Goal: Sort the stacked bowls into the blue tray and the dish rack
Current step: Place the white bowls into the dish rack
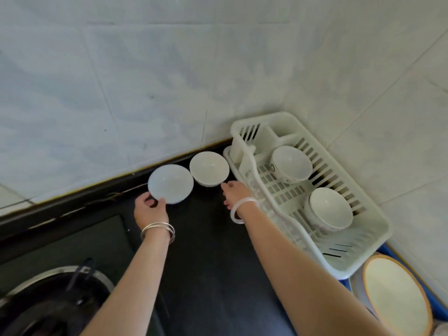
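Observation:
Two white bowls stand side by side on the black counter by the wall. My left hand [149,209] grips the near rim of the pale left bowl [171,183]. The cream right bowl [209,168] sits next to the white dish rack [371,209]. My right hand [234,192] reaches to that bowl's right side, its fingertips just beside or touching the bowl's base. Two white bowls lie in the rack, one at the back [291,166] and one nearer [331,209]. The blue tray [436,304] shows at the lower right, holding a wide bowl with a tan rim [397,294].
A gas stove [55,297] with its burner ring fills the lower left. White tiled walls meet in a corner behind the rack. Dark countertop [208,251] stretches between my two arms.

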A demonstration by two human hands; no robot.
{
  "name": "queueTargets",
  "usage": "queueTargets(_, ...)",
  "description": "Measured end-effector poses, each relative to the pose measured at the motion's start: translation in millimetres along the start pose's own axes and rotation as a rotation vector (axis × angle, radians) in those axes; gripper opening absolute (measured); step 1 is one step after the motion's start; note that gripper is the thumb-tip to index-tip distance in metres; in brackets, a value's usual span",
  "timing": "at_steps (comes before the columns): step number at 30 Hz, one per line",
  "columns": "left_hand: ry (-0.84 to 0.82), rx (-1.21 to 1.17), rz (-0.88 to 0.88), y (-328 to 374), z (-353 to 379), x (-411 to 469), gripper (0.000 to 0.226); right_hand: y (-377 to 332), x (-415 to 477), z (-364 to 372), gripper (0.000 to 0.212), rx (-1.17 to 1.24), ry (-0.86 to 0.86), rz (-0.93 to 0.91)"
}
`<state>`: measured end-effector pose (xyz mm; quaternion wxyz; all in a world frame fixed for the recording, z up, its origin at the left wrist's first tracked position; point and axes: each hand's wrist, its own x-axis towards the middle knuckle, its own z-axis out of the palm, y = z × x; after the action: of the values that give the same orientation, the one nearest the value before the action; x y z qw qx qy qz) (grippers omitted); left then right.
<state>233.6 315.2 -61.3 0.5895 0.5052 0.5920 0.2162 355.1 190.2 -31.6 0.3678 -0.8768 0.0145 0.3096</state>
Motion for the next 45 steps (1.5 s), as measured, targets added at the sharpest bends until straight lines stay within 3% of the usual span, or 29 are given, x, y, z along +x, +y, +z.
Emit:
queueTargets(6, -0.098, -0.07, -0.098, -0.9, 1.1, 29.1, 0.045, -13.1, 40.1, 16.9, 0.034, 0.251, 0.001, 0.105)
queueTargets(11, -0.139, -0.173, -0.137, -1.7, -0.4, 33.7, 0.043, -18.0, 47.8, 17.7, 0.012, 0.518, 0.068, 0.229)
queueTargets(15, -0.211, -0.261, -0.163, -0.8, -4.9, 35.5, 0.043, -24.0, 41.1, 12.1, 0.012, 0.602, 0.099, 0.187)
queueTargets(19, -0.274, -0.32, -0.201, -1.8, -9.7, 38.9, 0.046, -35.7, 31.2, 2.3, 0.018, 0.577, 0.091, 0.022)
queueTargets(22, -0.301, -0.368, -0.221, -1.2, -11.6, 38.6, 0.044, -50.7, 19.4, 1.0, 0.013, 0.539, -0.014, -0.025)
queueTargets(26, -0.311, -0.406, -0.285, 2.8, -13.4, 40.3, 0.033, -62.9, 7.2, 12.6, 0.015, 0.411, -0.106, -0.05)
queueTargets(33, -0.293, -0.405, -0.343, 7.3, -14.3, 43.7, 0.038, -60.6, 6.4, 36.4, 0.009, 0.131, -0.037, -0.053)
queueTargets(39, -0.299, -0.384, -0.355, 11.5, -12.3, 42.8, 0.016, -56.8, 8.4, 45.8, 0.008, 0.054, -0.046, -0.041)
queueTargets(45, -0.343, -0.296, -0.312, 11.6, -16.4, 50.3, 0.026, -54.8, 9.0, 43.9, 0.029, 0.024, -0.116, -0.006)
